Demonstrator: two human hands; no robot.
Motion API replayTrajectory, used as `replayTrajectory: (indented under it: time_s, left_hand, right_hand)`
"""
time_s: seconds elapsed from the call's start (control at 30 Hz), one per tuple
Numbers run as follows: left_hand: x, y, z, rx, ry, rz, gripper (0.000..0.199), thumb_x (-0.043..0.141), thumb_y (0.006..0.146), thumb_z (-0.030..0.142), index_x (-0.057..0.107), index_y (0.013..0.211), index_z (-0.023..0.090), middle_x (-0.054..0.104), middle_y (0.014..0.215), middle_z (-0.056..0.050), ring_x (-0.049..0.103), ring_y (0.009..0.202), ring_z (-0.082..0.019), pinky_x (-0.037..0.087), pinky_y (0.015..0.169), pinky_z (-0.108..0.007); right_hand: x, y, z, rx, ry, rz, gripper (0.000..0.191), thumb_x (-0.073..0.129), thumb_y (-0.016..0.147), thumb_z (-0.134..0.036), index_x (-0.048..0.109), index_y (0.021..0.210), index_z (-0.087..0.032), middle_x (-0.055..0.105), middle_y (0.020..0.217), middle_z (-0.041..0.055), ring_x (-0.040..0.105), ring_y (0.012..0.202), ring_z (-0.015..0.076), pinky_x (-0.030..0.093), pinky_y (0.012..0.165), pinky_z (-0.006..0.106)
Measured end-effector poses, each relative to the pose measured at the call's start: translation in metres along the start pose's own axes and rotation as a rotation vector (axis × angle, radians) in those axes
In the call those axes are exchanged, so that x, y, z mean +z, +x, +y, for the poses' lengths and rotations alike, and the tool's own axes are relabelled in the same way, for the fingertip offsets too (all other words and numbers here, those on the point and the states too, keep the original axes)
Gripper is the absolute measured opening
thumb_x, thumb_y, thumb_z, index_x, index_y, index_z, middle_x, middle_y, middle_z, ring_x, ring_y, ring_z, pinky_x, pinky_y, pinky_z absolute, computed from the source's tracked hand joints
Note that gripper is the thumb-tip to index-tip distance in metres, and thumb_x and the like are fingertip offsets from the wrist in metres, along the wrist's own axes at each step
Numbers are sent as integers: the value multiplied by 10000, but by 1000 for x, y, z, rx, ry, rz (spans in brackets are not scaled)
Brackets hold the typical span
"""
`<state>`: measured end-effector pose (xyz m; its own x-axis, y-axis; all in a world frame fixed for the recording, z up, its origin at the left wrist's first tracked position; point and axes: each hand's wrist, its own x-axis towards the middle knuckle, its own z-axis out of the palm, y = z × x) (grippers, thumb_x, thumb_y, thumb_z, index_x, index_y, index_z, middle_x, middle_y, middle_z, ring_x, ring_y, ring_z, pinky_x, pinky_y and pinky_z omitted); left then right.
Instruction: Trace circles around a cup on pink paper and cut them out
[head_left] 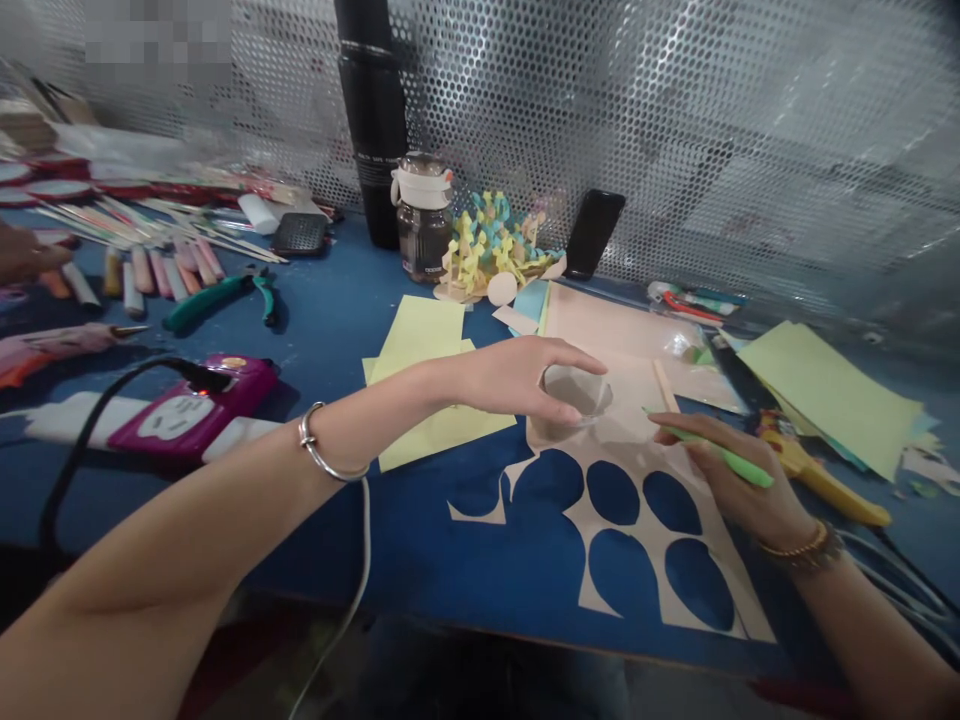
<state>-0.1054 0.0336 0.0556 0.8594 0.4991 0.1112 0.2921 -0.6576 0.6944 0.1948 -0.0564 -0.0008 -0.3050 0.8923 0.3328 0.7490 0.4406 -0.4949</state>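
Observation:
My left hand [536,378] curves its thumb and fingers round a clear round cup-like object [579,392], which rests on a pale pink paper sheet [649,452]. In my right hand [739,475] is a green pen [739,466], its tip near the sheet just right of the clear object. Several round holes are cut in the near part of the sheet, and blue table shows through them. Yellow paper sheets [424,335] lie under and beyond my left forearm.
Behind stand a dark jar [424,230], yellow and blue paper decorations [495,240] and a phone [595,232]. Left are a purple power strip [187,405], green pliers [210,300] and another person's hand [22,252]. Yellow-handled tool [825,475] and papers [840,390] lie right.

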Motion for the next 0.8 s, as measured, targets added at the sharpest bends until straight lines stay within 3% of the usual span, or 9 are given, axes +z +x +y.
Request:
replayTrajectory:
  time_s: [0.07, 0.33, 0.5, 0.8]
  left_hand:
    - [0, 0, 0, -9, -4, 14, 552, 588, 789, 407, 508, 1313, 252, 483, 1405, -12, 430, 1286, -247, 341, 1044, -371]
    - [2, 1, 2, -23, -8, 34, 514, 596, 798, 387, 533, 1289, 250, 508, 1379, -17, 475, 1241, -244, 363, 1015, -352]
    - [4, 1, 1, -11, 4, 54, 511, 611, 794, 410, 543, 1276, 254, 520, 1365, -12, 489, 1224, -240, 365, 1011, -346]
    - [5, 1, 3, -3, 15, 49, 504, 594, 794, 392, 544, 1277, 255, 522, 1359, -19, 482, 1224, -256, 366, 1003, -367]
  right_hand:
    - [0, 1, -2, 14, -22, -3, 298, 421, 940, -352, 615, 1137, -239, 657, 878, 48, 639, 798, 185, 503, 709, 309]
    - [4, -1, 2, 115, -100, -28, 303, 468, 909, -385, 571, 1158, -245, 670, 980, 58, 659, 873, 214, 523, 752, 331]
    - [9, -4, 9, 258, -31, 41, 246, 548, 859, -420, 546, 1008, -223, 672, 900, 52, 672, 790, 205, 541, 679, 314]
    - [10, -2, 8, 249, -29, 15, 211, 577, 842, -401, 537, 954, -226, 658, 863, 42, 670, 787, 212, 542, 656, 323]
